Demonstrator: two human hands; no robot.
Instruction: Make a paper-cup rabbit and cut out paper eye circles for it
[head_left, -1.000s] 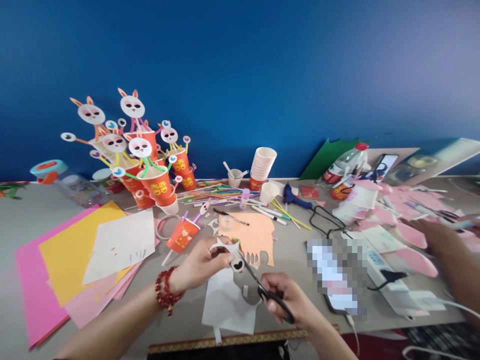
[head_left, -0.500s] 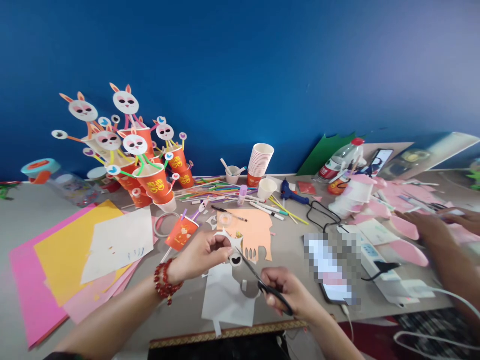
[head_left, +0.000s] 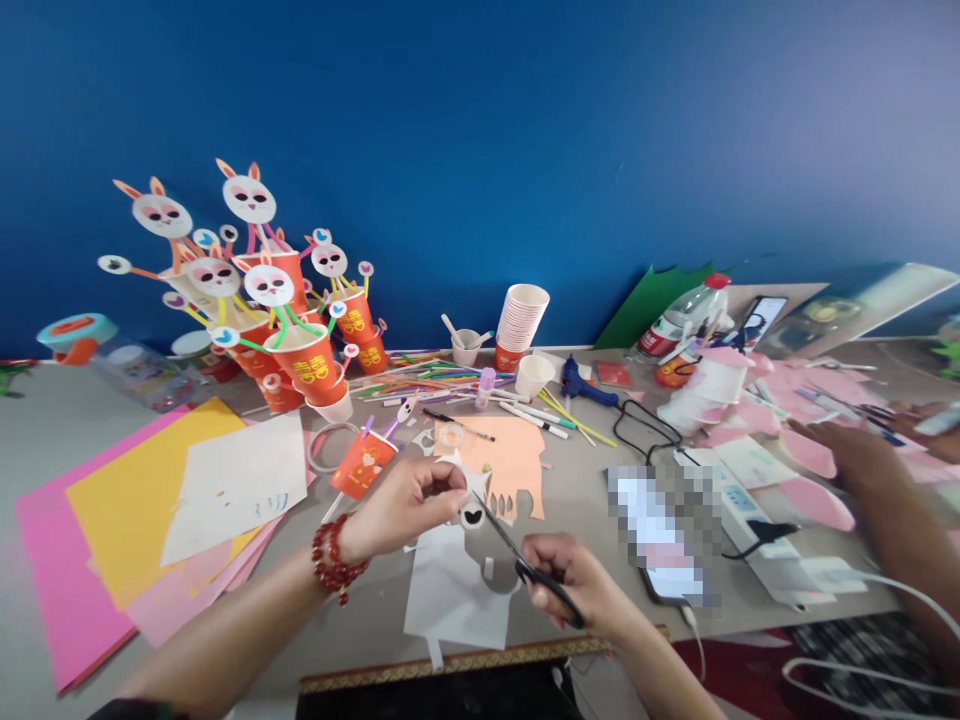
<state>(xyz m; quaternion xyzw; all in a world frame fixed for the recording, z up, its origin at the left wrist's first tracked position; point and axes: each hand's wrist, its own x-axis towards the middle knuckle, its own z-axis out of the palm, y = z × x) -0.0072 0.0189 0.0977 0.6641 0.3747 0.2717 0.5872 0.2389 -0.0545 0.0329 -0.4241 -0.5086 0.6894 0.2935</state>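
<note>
My left hand (head_left: 420, 497), with a red bead bracelet on its wrist, pinches a small white paper piece (head_left: 472, 516) that bears a black heart-like mark. My right hand (head_left: 566, 578) is wrapped round the handles of black scissors (head_left: 525, 568), whose blades point up and left to the paper's edge. Below the hands lies a cut white sheet (head_left: 457, 600). Behind them rests an orange sheet (head_left: 517, 450) with cut-outs along its edge, a black pen (head_left: 469, 428) lying across it. A small orange cup (head_left: 364, 465) leans just beyond my left wrist.
Paper-cup rabbits (head_left: 300, 365) stand at the left behind coloured sheets (head_left: 112, 520). At the back are stacked cups (head_left: 523, 320), a blue glue gun (head_left: 589, 385) and a bottle (head_left: 679, 320). A phone (head_left: 660, 535) and power strip (head_left: 750, 540) lie right, near another person's arm (head_left: 885, 500).
My hands stay almost in place, with the scissors still at the paper piece. At the far right, the other person's hand has shifted slightly.
</note>
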